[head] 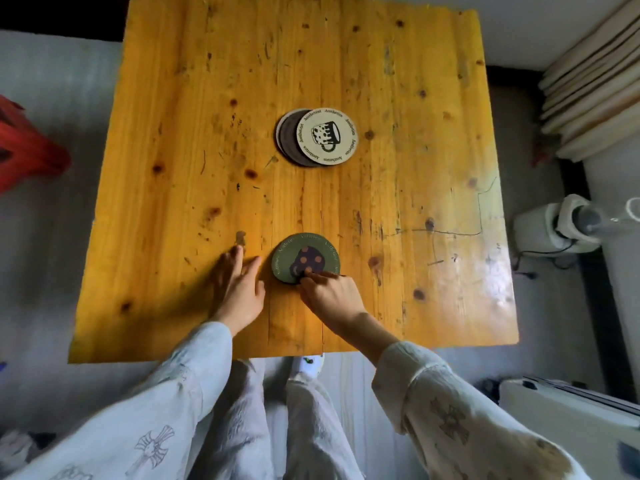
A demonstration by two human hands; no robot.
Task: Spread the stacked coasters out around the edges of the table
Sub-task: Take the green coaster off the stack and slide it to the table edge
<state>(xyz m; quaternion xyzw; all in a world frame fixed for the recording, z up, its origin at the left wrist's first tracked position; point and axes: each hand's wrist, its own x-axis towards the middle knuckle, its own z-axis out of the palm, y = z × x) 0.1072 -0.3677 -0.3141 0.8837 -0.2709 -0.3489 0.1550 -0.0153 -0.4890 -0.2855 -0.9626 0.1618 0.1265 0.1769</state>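
A stack of round coasters [317, 137] sits near the middle of the yellow wooden table [180, 140]; its top one is cream with a black mug drawing and is slid to the right. A single green coaster [294, 254] with a dark dotted mug lies near the front edge. My right hand [330, 294] pinches the green coaster's near rim with its fingertips. To the left of that coaster, my left hand [239, 285] rests flat on the table with fingers apart, holding nothing.
A red object [24, 147] lies on the floor to the left. Stacked boards [595, 84] lean at the right, with a white appliance [557, 226] and its cable below them. My legs and a white shoe [310, 363] show under the front edge.
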